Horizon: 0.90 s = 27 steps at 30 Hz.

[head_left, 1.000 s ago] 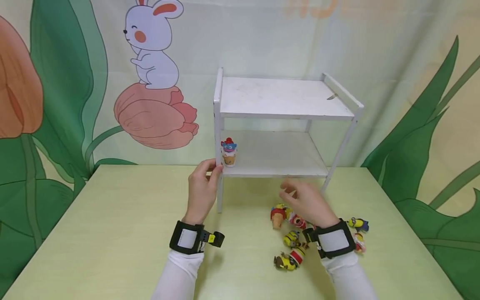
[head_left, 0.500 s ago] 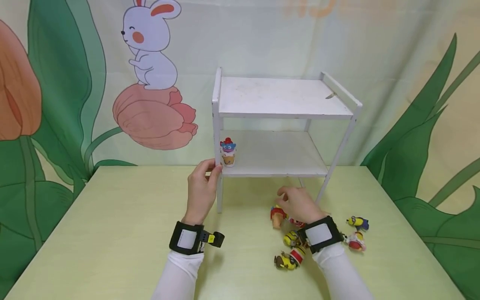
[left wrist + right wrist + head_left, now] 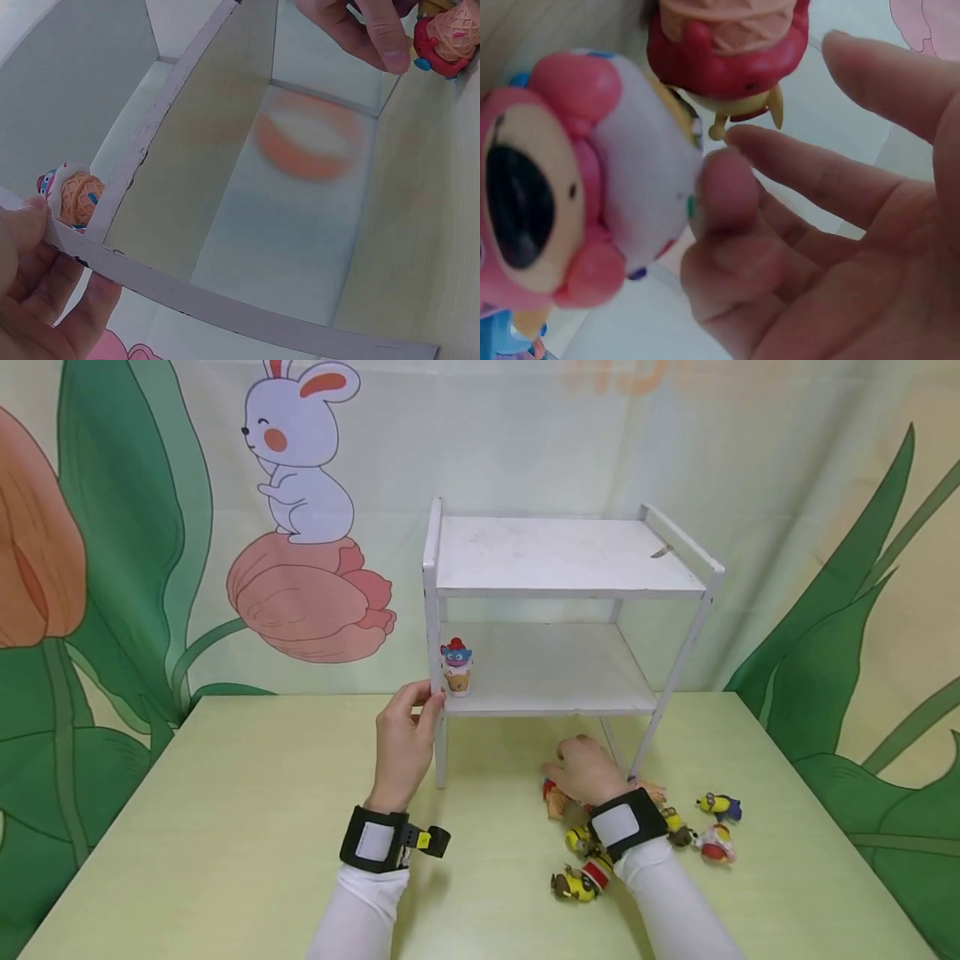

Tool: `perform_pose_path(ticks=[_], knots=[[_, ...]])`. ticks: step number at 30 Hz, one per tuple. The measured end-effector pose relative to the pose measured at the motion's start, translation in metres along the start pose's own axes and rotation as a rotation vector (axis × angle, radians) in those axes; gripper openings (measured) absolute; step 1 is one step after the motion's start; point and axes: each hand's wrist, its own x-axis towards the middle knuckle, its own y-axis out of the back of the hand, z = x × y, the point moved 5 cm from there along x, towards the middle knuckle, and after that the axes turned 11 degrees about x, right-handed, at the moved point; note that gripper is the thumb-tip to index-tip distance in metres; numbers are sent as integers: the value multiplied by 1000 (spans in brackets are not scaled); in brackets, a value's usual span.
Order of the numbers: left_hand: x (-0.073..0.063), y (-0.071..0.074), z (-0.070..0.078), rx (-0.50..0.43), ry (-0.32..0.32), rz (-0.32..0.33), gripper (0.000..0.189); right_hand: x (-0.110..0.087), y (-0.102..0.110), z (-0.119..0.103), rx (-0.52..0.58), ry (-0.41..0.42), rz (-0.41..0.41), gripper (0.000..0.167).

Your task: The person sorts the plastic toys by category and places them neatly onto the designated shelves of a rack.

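Observation:
My left hand [image 3: 405, 731] pinches the front left post of a white two-tier shelf rack [image 3: 562, 668], with thumb and fingers on either side of it in the left wrist view. Just beside that hand, a blue-faced ice-cream figurine [image 3: 457, 668] with a red top stands on the lower tier. My right hand [image 3: 588, 770] is low before the rack, over a group of small figurines. In the right wrist view its fingers are spread near a red figurine [image 3: 727, 64] with a waffle-cone base, holding nothing visible. A pink bear figurine [image 3: 592, 180] lies close to the fingers; the hand partly hides the group.
Several figurines lie on the pale table [image 3: 262, 843], among them a yellow one [image 3: 576, 887] in front and a yellow-and-blue one [image 3: 720, 807] at the right. A printed curtain [image 3: 525, 435] hangs behind the rack.
My right hand has moved down and slightly left, closer to the red figurine, and its wrist uncovers more figurines on the right. My left hand stays on the post.

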Motion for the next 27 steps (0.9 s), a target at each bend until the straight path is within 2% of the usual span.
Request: perform_pose_path(ticks=[8,17,24,27], knots=[[-1,0,-1,3,5,-2,24,-2,-1,-3,-16,-11,-39,22],[1,-1,0,4,4,-2,23,-4,-2,-8,-4,-28,-94,20],[0,0,0,7,9,-4,23,-6,1,-14,-21,44,-65,5],[0,0,1,7,10,-7,24,-7,1,-15,-20,45,-77,4]])
